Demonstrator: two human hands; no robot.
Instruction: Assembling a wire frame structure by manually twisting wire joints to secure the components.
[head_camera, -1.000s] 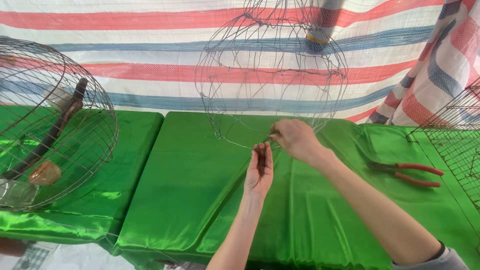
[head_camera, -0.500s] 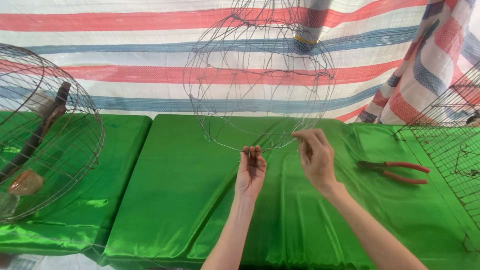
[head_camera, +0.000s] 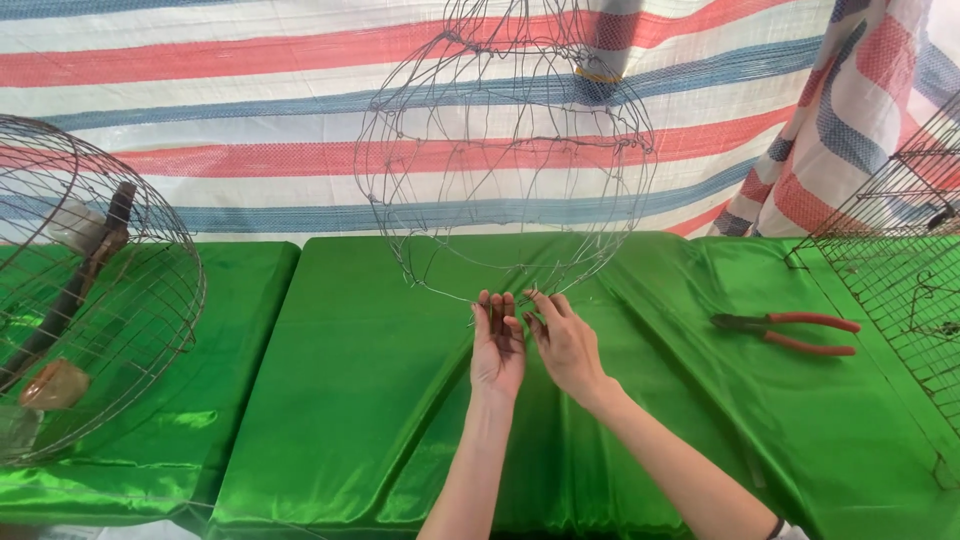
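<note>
A round wire frame (head_camera: 505, 150), like a cage made of thin bent wire, hangs above the green cloth-covered table (head_camera: 340, 400). My left hand (head_camera: 496, 350) is raised with its fingers together, pinching the bottom ring of the frame. My right hand (head_camera: 565, 345) sits right beside it, fingertips touching the same stretch of wire and the left fingers. Both hands meet at the lowest point of the frame.
Red-handled pliers (head_camera: 790, 332) lie on the cloth to the right. A domed wire cage (head_camera: 90, 290) with objects inside stands at the left. A flat wire grid panel (head_camera: 900, 260) leans at the right edge. A striped tarp (head_camera: 250, 120) hangs behind.
My right hand has moved left from beside the frame's rim to join my left hand at the bottom wire. The view has shifted slightly to the left.
</note>
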